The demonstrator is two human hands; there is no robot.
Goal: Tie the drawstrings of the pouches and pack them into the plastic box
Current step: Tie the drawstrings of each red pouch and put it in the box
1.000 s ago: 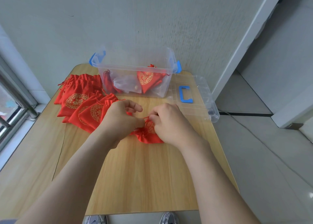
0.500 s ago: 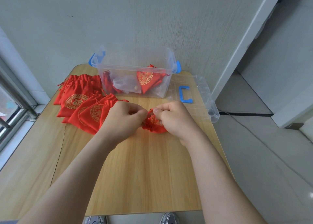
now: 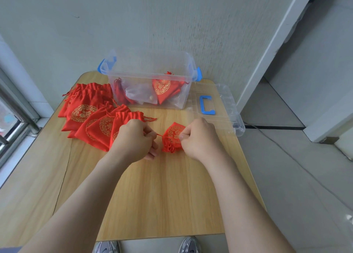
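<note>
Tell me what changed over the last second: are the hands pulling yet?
The hands, bunched together over the pouch before, have drawn apart: the left hand has pulled the drawstring leftward, taut, while the right hand pinches the pouch, whose mouth is now gathered. The pile, box and lid stayed put.

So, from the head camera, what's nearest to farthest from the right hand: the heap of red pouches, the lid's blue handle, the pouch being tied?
1. Pouch being tied: held by the right hand, on its left side.
2. Blue handle: just beyond, on the clear lid.
3. Heap of red pouches: far left, past the left hand.
</note>
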